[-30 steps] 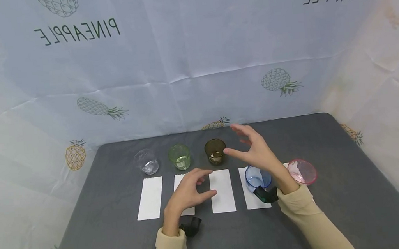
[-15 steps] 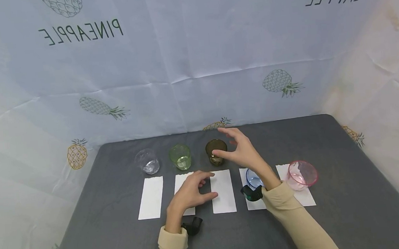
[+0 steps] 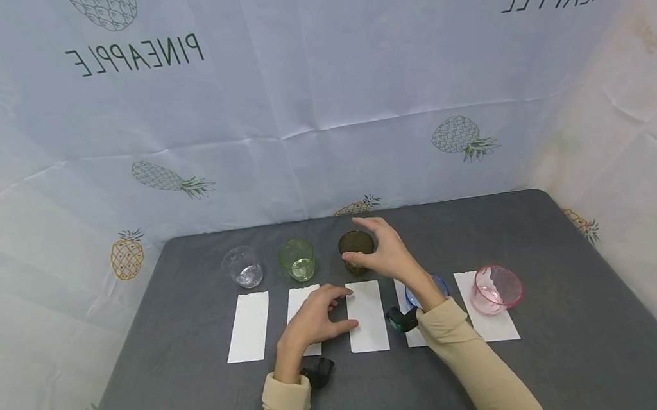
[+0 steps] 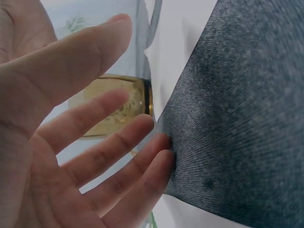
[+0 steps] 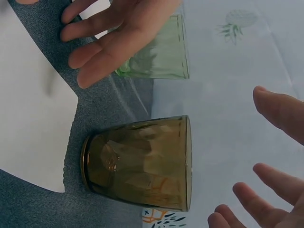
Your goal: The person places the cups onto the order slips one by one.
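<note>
An amber-brown glass tumbler [image 3: 354, 240] stands upright at the back middle of the table. My right hand [image 3: 387, 252] is beside it, thumb and fingers spread wide; in the right wrist view a gap separates the fingertips from the brown tumbler [image 5: 140, 164]. Nothing is in that hand. My left hand [image 3: 314, 315] hovers over two white paper strips, thumb apart from loosely bent fingers, holding nothing. To the left of the brown tumbler stand a green glass [image 3: 297, 259] and a clear glass [image 3: 243, 268]. The right wrist partly hides a blue glass [image 3: 412, 299].
White paper strips [image 3: 248, 330] lie in a row along the dark grey table [image 3: 162, 372]. On the rightmost strip [image 3: 497, 328] stands a pink glass [image 3: 496, 287]. A white pineapple-print cloth [image 3: 296, 91] hangs behind the table and at both sides.
My right hand has moved left and slightly down to the brown tumbler, uncovering the rightmost paper strip. The left hand has stayed nearly in place.
</note>
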### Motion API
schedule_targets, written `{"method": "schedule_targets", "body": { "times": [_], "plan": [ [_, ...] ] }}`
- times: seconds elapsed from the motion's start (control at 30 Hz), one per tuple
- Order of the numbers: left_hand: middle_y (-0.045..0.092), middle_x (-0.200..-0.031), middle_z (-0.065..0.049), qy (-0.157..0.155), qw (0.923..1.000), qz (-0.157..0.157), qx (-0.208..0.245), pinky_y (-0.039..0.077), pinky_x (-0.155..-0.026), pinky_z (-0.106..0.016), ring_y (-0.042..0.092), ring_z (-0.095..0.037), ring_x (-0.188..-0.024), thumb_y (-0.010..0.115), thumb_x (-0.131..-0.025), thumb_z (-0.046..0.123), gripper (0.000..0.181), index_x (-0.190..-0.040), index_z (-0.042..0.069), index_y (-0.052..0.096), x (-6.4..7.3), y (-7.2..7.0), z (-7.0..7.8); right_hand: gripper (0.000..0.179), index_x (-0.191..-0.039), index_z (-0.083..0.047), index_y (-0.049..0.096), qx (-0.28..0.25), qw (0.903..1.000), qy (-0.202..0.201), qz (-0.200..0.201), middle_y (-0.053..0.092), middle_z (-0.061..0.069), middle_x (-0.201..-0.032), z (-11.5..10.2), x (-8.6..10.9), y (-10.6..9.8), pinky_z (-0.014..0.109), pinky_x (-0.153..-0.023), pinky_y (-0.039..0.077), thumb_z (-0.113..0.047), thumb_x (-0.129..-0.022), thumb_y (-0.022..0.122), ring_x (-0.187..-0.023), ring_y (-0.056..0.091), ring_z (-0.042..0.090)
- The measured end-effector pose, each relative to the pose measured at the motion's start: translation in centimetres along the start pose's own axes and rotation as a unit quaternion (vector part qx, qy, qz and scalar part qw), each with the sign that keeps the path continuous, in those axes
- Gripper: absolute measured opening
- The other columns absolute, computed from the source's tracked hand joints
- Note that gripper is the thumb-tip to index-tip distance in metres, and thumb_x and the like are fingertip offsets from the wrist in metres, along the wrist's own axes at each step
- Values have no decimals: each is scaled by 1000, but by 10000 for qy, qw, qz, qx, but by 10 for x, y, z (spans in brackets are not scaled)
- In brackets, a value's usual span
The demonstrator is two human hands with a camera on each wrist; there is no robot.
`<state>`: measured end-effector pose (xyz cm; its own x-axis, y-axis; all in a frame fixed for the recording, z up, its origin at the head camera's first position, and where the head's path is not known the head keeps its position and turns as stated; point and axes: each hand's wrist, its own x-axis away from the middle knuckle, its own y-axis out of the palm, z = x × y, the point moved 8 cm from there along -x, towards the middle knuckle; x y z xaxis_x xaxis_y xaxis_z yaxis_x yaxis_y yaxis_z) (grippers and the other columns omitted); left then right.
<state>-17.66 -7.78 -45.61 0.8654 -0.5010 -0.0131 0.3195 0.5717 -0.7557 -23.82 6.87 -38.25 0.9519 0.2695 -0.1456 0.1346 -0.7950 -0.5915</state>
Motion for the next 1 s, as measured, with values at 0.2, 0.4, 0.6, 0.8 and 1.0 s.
{"method": "schedule_targets", "body": {
  "times": [0.2, 0.4, 0.6, 0.8, 1.0],
  "plan": [
    [69, -118, -10, -74, 9998, 8, -182, 57, -89, -40, 67, -23, -101, 85, -83, 28, 52, -127, 6, 70, -1, 3, -4, 77, -152, -2, 46, 133, 9997, 199, -69, 38, 28, -156, 4, -2, 7, 70, -109, 38, -26, -88, 81, -143, 36, 53],
    [69, -115, -11, -143, 9991, 29, -387, 56, -88, -41, 66, -25, -100, 86, -82, 27, 50, -125, 6, 70, -1, 5, -5, 81, -153, -2, 44, 188, 9986, 486, -59, 32, 28, -158, 12, -4, 15, 70, -110, 37, -25, -86, 83, -144, 31, 53],
    [68, -113, -9, -217, 9985, 77, -496, 55, -87, -40, 65, -24, -99, 86, -81, 27, 49, -123, 8, 71, -2, 6, -6, 85, -155, -3, 41, 186, 9977, 649, -81, 32, 28, -159, 17, -6, 21, 69, -110, 38, -26, -85, 84, -145, 31, 53],
    [68, -112, -9, -221, 9979, 95, -595, 55, -87, -40, 64, -24, -98, 87, -80, 28, 50, -123, 7, 72, -3, 7, -5, 89, -156, -1, 37, 141, 9969, 770, -83, 31, 29, -159, 22, -6, 23, 67, -112, 38, -27, -85, 84, -147, 30, 52],
    [68, -114, -8, -231, 9974, 98, -671, 55, -90, -40, 65, -23, -100, 87, -80, 29, 52, -124, 7, 71, -2, 8, -5, 90, -156, 2, 35, 122, 9964, 830, -93, 32, 31, -158, 26, -6, 25, 65, -113, 39, -26, -86, 83, -146, 33, 52]
  ]
}}
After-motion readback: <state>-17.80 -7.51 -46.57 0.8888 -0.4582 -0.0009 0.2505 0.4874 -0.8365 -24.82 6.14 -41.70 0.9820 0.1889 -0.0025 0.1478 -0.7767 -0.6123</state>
